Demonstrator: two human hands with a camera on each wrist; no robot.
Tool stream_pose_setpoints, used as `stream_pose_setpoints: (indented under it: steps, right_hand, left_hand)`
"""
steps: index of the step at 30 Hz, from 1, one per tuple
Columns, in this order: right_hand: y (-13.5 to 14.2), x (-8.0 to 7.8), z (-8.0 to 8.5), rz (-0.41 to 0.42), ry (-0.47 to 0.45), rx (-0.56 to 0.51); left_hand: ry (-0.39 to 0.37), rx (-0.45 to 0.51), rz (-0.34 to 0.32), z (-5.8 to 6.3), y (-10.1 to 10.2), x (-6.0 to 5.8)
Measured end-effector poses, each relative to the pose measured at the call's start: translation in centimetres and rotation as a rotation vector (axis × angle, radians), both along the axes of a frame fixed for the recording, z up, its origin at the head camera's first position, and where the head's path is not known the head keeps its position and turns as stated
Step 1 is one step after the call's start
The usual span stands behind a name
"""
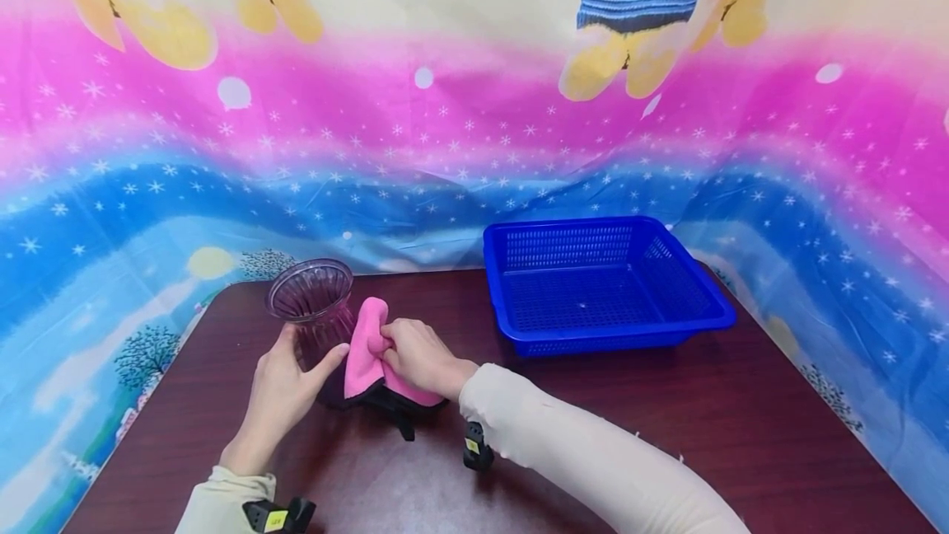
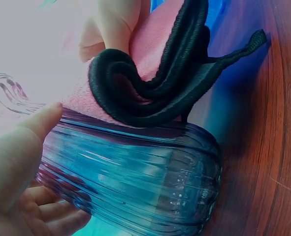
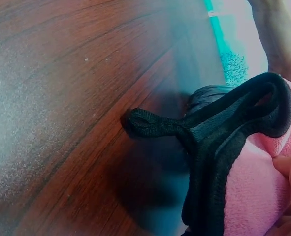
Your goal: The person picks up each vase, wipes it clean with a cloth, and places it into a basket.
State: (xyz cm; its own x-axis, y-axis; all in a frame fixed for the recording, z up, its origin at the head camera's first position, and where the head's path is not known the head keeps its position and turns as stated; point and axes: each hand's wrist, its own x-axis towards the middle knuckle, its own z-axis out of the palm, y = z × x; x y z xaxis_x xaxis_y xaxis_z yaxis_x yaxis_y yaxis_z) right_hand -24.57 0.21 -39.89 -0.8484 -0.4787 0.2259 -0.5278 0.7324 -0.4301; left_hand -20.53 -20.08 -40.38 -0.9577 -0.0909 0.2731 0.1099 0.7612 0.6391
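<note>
A purple see-through ribbed vase (image 1: 324, 330) with a flared rim stands at the left of the table, tilted slightly. My left hand (image 1: 282, 386) grips its side, thumb toward me and fingers around the far side. In my right hand (image 1: 424, 359) is a pink cloth (image 1: 362, 357) with black edging and a small black hanging loop, pinched in a bunch. The left wrist view shows the cloth (image 2: 155, 44) against the side of the vase (image 2: 135, 167). From the right wrist, the black edging (image 3: 209, 162) covers most of the vase.
A blue plastic basket (image 1: 712, 311) with mesh sides stands at the back right of the dark red-brown wooden table (image 1: 630, 410). A patterned curtain (image 1: 415, 138) hangs close behind the table's back edge and down both sides.
</note>
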Motion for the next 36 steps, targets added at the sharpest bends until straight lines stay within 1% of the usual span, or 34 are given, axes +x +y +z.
stream_pose_setpoints:
  steps: [13,20,23,27,31,36]
  right_hand:
    - [0.0,0.0,-0.9,-0.015,-0.003,0.042]
    - [0.2,0.3,-1.5,-0.026,-0.01,0.108]
    - [0.2,0.3,-1.8,-0.037,-0.021,0.138]
    - [0.2,0.3,-2.3,-0.066,-0.057,0.161]
    - [0.2,0.2,-2.7,-0.075,-0.079,0.167]
    - [0.3,0.1,-3.1,-0.051,-0.089,0.151]
  left_hand:
    - [0.01,0.006,0.005,0.0,0.0,0.0]
    - [-0.009,0.008,0.002,0.0,0.0,-0.1]
    - [-0.01,0.008,0.001,0.1,0.1,-0.1]
    - [-0.014,0.014,-0.004,0.1,0.1,-0.1]
    - [-0.011,0.006,0.0,0.1,0.1,-0.1]
    - [-0.017,0.008,0.002,0.2,0.0,-0.1]
